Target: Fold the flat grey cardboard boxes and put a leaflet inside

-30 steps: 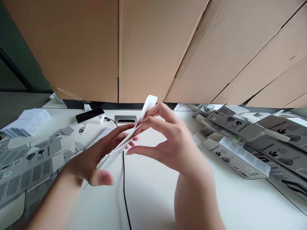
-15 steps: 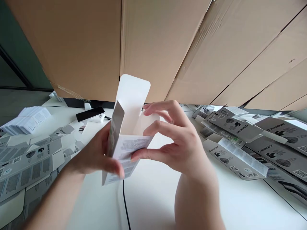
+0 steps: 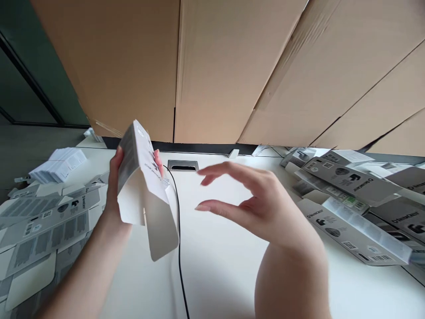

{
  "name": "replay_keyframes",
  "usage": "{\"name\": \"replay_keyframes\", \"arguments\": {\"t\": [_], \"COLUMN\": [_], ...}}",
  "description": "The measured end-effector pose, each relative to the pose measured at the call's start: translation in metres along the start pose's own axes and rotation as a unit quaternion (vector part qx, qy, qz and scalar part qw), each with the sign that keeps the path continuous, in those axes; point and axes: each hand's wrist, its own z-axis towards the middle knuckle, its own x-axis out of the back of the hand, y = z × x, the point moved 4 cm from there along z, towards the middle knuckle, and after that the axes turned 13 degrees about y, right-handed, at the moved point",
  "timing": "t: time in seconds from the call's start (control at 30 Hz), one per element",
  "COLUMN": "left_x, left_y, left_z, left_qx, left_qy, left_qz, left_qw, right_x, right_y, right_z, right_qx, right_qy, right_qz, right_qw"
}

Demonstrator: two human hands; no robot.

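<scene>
A small printed cardboard box (image 3: 151,170) is held up and tilted in my left hand (image 3: 116,199), its fingers wrapped round the far side. The box's near end is unfolded, with a long flap (image 3: 163,239) hanging down toward me and a pale inner surface showing. My right hand (image 3: 245,199) hovers to the right of the box, apart from it. Its thumb and fingers are spread with nothing between them.
Flattened printed boxes (image 3: 63,221) lie piled at the left, behind them a stack of folded leaflets (image 3: 58,165). More printed boxes (image 3: 352,235) cover the right side. A black cable (image 3: 181,266) crosses the white table (image 3: 219,274). Large cardboard cartons (image 3: 212,71) stand along the back.
My right hand has let go of the box and moved away to the right. My left hand has carried the box leftward and turned it, so another end now faces me.
</scene>
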Motion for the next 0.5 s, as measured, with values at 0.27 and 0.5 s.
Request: {"name": "replay_keyframes", "arguments": {"t": [0.27,0.5], "left_x": [0.017,0.027], "left_y": [-0.021,-0.030], "left_z": [-0.004,0.003], "left_qx": [0.019,-0.037], "left_qy": [-0.046,-0.164], "left_qz": [0.141,0.221], "left_qw": [0.989,0.961], "right_x": [-0.037,-0.031], "right_y": [-0.020,-0.021], "right_z": [0.000,-0.001], "right_qx": [0.028,-0.001], "right_qy": [-0.051,0.000], "right_qz": [0.057,0.074], "right_qw": [0.997,0.997]}}
